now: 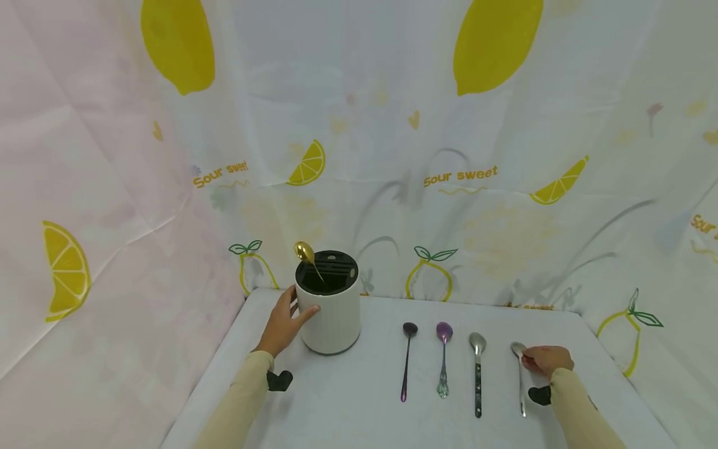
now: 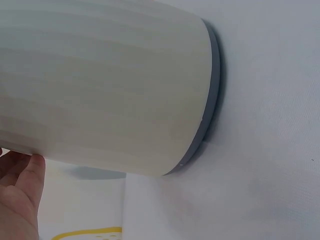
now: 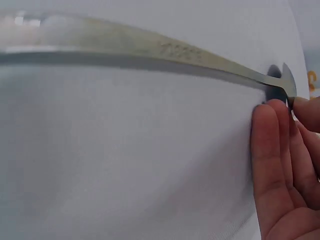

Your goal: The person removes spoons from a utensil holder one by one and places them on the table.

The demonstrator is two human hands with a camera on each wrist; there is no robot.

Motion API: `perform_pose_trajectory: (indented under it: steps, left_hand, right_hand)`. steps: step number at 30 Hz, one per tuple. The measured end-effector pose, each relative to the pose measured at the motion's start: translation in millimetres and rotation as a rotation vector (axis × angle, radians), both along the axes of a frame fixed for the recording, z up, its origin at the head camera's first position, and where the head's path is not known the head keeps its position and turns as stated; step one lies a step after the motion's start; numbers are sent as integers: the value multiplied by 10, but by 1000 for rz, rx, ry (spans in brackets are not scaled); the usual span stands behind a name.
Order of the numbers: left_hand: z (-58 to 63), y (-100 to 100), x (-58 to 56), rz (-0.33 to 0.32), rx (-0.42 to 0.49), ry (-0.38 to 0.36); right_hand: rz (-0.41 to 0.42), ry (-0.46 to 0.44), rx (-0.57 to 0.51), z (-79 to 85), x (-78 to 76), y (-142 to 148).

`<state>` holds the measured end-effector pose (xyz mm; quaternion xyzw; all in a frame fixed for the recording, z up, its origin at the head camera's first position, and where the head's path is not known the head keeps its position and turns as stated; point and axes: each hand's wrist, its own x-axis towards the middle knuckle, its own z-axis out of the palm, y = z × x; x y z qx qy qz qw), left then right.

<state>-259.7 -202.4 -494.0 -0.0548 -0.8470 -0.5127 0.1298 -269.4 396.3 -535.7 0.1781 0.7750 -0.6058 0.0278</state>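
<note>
My left hand [image 1: 283, 324] holds the left side of a cream ribbed utensil holder [image 1: 332, 321], thumb across its front and fingers round its side. In the left wrist view the fingertips touch the holder's pale wall [image 2: 110, 85]. A gold spoon [image 1: 305, 252] leans out of its black top, bowl up. On the right, my right hand [image 1: 548, 360] pinches a silver spoon [image 1: 520, 380] near its bowl between thumb and fingers. The right wrist view shows the flat handle [image 3: 180, 52] stretching left over the white cloth and the bowl [image 3: 288, 82] at the fingertips.
Between the hands lie a dark spoon [image 1: 406, 368], a purple spoon with an ornate greenish handle [image 1: 443, 362] and a spoon with a black studded handle [image 1: 478, 377], in a row. The white-covered table [image 1: 348, 399] meets a lemon-print curtain [image 1: 370, 206] behind.
</note>
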Motion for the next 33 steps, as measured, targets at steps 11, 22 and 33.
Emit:
perform_pose_trajectory:
  steps: [11,22,33]
  left_hand:
    - [12,1,-8,0,8,0]
    - [-4,1,-8,5,-2,-4]
    - [-15,-2,-7,1,-3,6]
  right_hand:
    - [-27,33,502,114,140,-33]
    - [-55,28,453,80,171,50]
    - [-56,34,447,123,172,25]
